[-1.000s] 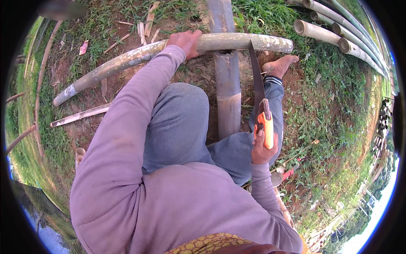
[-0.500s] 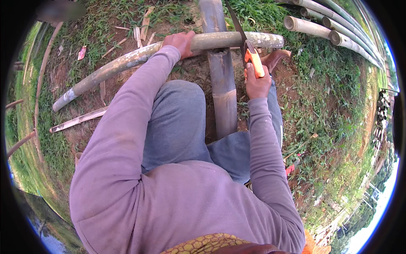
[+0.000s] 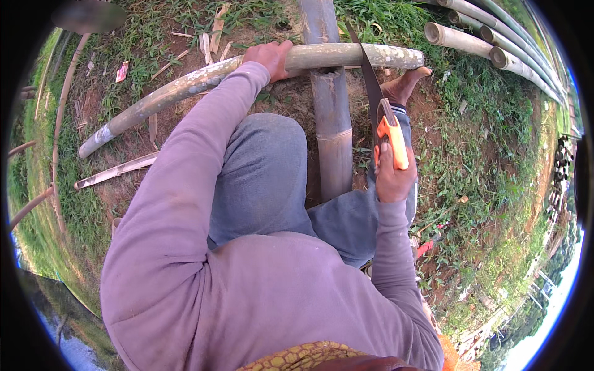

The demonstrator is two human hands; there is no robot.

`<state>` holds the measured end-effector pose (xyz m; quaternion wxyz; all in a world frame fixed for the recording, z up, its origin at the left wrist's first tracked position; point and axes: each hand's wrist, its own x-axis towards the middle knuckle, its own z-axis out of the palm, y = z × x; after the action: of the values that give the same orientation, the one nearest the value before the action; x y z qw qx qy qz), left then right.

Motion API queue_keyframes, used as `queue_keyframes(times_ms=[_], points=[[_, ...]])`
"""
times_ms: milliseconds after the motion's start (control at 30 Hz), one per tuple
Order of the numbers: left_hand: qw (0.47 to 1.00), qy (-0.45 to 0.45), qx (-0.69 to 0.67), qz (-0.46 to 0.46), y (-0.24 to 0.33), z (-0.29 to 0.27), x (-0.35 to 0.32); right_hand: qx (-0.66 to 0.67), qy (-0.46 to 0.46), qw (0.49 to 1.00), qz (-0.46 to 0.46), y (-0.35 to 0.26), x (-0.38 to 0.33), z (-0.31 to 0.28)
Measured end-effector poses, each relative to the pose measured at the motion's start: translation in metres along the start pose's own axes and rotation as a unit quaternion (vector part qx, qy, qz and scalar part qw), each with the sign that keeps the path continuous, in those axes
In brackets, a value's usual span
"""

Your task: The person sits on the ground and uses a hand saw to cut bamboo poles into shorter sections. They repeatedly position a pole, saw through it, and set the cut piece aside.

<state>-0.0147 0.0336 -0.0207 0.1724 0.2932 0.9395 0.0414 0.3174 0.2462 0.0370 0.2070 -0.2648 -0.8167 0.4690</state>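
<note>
The person wears a lilac long-sleeved top, grey trousers, and apparently a yellow patterned waistband.

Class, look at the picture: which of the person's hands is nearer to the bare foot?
Right. The right hand, gripping the saw, sits just below the bare foot; the left hand holds the bamboo pole further left.
</note>
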Motion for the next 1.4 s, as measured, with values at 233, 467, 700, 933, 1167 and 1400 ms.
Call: queue_keyframes(times_ms=[233,467,700,933,1167,1400], points=[[1.0,0.02,0.01,0.006,0.001,0.008,-0.001,-0.006,0.005,1.0,-0.022,0.009,0.008,0.001],[0.999,0.021,0.016,0.022,0.007,0.003,-0.004,-0.012,0.015,0.998,-0.054,0.013,0.085,0.048],[0.999,0.041,0.01,0.011,-0.003,0.011,-0.001,0.046,0.023,0.997,0.061,-0.005,-0.033,-0.017],[1.0,0.019,0.0,0.022,0.008,0.002,0.004,-0.006,0.032,0.997,-0.067,0.038,0.128,0.077],[1.0,0.011,0.006,0.004,-0.007,0.012,0.004,0.03,0.009,0.999,0.023,0.005,-0.065,-0.031],[0.999,0.041,0.008,0.032,0.009,0.001,0.007,-0.003,0.046,0.998,-0.051,0.04,0.136,0.079]])
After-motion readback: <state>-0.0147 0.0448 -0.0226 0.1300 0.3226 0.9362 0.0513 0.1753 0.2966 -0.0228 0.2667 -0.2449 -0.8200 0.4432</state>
